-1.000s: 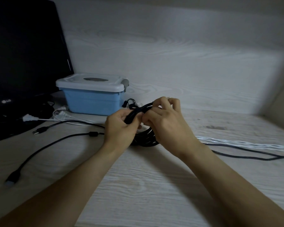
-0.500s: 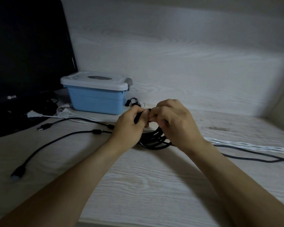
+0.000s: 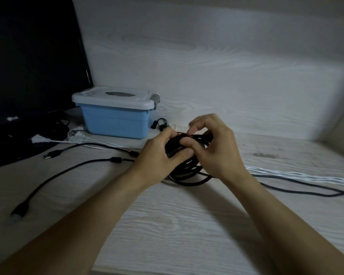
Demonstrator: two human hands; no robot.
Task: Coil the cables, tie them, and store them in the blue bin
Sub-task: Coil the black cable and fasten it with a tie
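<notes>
both hands, left (image 3: 157,153) and right (image 3: 213,147), grip the black coil (image 3: 189,171) over the desk (image 3: 187,225), apparently tying it. bin (image 3: 115,124) behind remains lidded. loose black cable (image 3: 68,171) and white cable (image 3: 306,176) still uncoiled; storage pending.

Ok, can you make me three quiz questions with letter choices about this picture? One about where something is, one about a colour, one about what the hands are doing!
1. Where is the blue bin?
A. left of the hands, by the monitor
B. at the desk's right edge
C. on the person's lap

2. What colour is the bin's lid?
A. red
B. white
C. black

3. What are the hands doing?
A. resting flat
B. holding a black cable coil
C. lifting the lid

Answers: 1 A, it stands beside the screen. 2 B, the lid is pale. 3 B, left hand and right hand both grip the coil.
</notes>
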